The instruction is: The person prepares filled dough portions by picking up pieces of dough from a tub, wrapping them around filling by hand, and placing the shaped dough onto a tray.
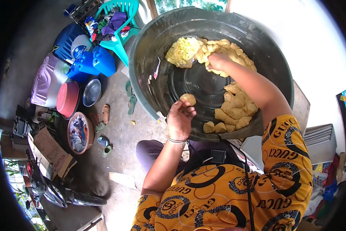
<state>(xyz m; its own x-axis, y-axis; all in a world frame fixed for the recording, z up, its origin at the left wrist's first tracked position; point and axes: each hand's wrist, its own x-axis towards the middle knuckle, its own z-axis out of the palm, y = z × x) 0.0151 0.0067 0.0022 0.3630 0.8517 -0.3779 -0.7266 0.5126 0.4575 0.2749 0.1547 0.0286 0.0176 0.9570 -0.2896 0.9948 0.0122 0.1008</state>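
Observation:
A large dark basin (149, 42) holds lumps of yellowish dough. My left hand (180, 120), palm up near the basin's front left rim, has its fingers curled on a round dough ball (188, 99). At the far side, my right hand (218, 62) reaches onto a pile of dough pieces (236, 56); its fingertips are partly hidden, and what they hold cannot be made out. Beside that pile lies a clear plastic bag (183, 52) with yellow chunks. More dough balls (238, 106) are grouped at the basin's right front.
A green chair (121, 50) with clothes stands at the upper left. Blue jugs (103, 61), a red basin (67, 99) and a tub of cloths (90, 133) are on the left. Slippers (131, 104) lie on the floor, and stacked trays (319, 142) stand at the right.

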